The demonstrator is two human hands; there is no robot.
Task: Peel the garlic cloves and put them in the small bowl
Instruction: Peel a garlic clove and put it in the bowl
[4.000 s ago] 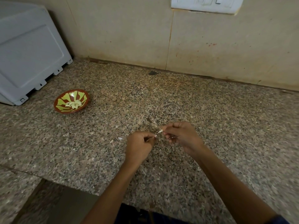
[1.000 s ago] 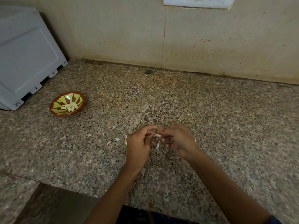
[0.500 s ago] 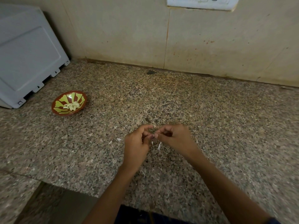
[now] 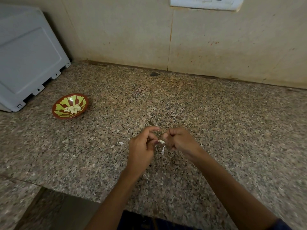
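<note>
Two hands meet low over the speckled desk (image 4: 216,122): the left hand (image 4: 141,150) and the right hand (image 4: 179,140) each have their fingers curled and pinched on one small garlic clove (image 4: 161,141) held between them, a strip of skin (image 4: 162,149) dangling below. Peeling looks to be the step in hand. Next, the bared clove must travel well left to the small bowl (image 4: 57,112), where peeled cloves (image 4: 73,109) lie.

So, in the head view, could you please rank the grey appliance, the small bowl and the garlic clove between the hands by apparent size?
1. Grey appliance, largest though cropped by the frame.
2. Small bowl.
3. Garlic clove, smallest despite being nearest the camera.
</note>
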